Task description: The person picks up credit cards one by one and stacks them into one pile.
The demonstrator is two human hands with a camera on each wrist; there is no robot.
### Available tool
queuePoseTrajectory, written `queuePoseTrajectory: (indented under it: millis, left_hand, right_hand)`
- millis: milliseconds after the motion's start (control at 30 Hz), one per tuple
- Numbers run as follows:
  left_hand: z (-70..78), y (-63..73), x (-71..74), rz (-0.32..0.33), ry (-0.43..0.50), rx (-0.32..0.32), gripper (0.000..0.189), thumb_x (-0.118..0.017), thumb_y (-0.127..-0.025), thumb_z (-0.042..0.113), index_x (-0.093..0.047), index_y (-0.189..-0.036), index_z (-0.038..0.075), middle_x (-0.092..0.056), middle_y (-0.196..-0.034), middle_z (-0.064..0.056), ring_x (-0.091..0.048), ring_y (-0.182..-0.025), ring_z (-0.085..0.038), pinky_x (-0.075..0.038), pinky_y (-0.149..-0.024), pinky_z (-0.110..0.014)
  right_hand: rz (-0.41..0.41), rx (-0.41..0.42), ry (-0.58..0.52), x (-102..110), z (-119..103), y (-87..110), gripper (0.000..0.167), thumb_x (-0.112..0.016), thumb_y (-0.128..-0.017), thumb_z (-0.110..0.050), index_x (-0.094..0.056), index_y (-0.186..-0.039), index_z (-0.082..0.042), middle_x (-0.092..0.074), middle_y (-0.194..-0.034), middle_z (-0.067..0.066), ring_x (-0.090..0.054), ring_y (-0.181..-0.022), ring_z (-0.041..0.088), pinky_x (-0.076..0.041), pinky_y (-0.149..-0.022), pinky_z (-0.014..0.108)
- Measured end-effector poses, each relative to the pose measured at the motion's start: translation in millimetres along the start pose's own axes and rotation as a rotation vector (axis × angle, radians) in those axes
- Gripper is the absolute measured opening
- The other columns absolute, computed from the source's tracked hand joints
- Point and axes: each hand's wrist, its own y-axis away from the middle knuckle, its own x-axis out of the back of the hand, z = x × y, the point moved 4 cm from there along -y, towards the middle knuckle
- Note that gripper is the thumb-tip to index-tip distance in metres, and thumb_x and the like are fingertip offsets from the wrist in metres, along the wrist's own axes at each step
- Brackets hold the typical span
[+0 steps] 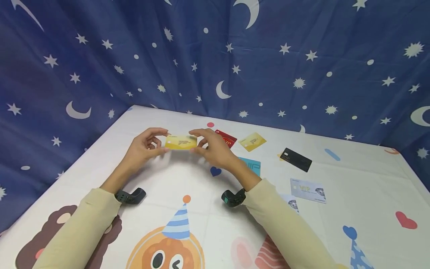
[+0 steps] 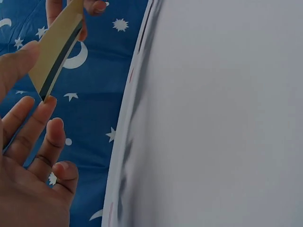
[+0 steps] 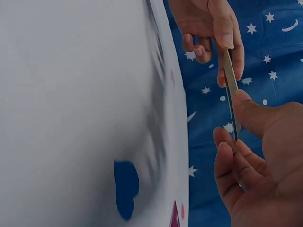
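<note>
Both hands hold one gold card point(image 1: 181, 142) up off the tabletop point(image 1: 352, 209), above its far-left part, near the far edge. The left hand point(image 1: 145, 146) pinches the card's left end between thumb and fingertips; the right hand point(image 1: 211, 146) pinches the right end the same way. The card's face, with dark lettering, is turned toward the person. In the left wrist view the card point(image 2: 57, 47) shows a dark stripe along its back, and the spare fingers point(image 2: 47, 142) of that hand hang loosely curled below it. In the right wrist view the card point(image 3: 231, 90) is seen edge-on between the two hands.

More cards lie flat toward the far-right part of the tabletop: a red card point(image 1: 226, 139) just behind the right hand, a second gold card point(image 1: 252, 141) beside it, a teal card point(image 1: 252, 165) partly hidden by the right wrist, a black card point(image 1: 296, 159) further right, and a silver card point(image 1: 308, 190) nearer the person. A dark band with a small device sits on each wrist.
</note>
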Motion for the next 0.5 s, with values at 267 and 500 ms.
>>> queuePoseTrajectory:
  millis: [267,500]
  left_hand:
    - [16.7,-4.1,-17.2,-0.066,-0.115,-0.053,0.048,-0.079,-0.079,0.012,-0.060,-0.123,0.013,-0.059,-0.086,-0.015,-0.047,-0.071,-0.022,-0.036,-0.060,-0.024]
    - [28.3,-7.9,-38.2,-0.120,-0.172,-0.083,0.044,-0.079,-0.079,0.016,-0.062,-0.120,0.017,-0.059,-0.086,-0.013,-0.047,-0.075,-0.026,-0.034,-0.062,-0.027]
  right_hand:
    - [0.028,0.028,0.014,19.8,7.6,14.6,0.050,-0.076,-0.083,-0.016,-0.059,-0.129,-0.014,-0.058,-0.115,-0.003,-0.059,-0.084,0.009,-0.048,-0.068,0.026]
    - [0.040,0.045,0.016,36.6,17.6,32.5,0.049,-0.078,-0.081,-0.019,-0.061,-0.126,-0.013,-0.060,-0.110,-0.004,-0.058,-0.080,0.013,-0.049,-0.065,0.028]
